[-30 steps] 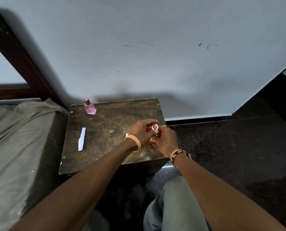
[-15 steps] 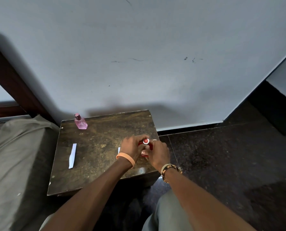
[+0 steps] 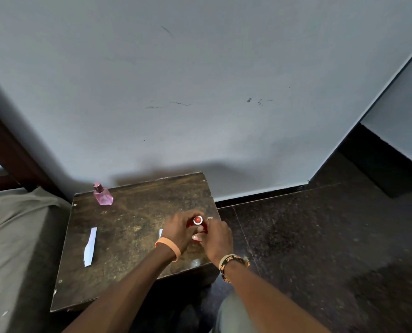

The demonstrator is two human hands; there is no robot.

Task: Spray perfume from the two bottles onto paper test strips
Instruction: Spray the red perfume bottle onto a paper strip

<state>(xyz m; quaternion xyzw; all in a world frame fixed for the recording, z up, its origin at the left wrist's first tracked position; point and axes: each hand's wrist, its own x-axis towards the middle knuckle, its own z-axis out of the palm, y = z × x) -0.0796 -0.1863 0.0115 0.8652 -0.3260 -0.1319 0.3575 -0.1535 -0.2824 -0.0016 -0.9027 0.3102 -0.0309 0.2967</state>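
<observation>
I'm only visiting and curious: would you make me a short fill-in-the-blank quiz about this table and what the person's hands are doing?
The held bottle, gripped by the left hand and the right hand, is ____ in colour.
The pink bottle stands at the far ____ corner of the table.
The paper strip lying flat, away from both hands, is ____.
Missing words: red; left; white.
</observation>
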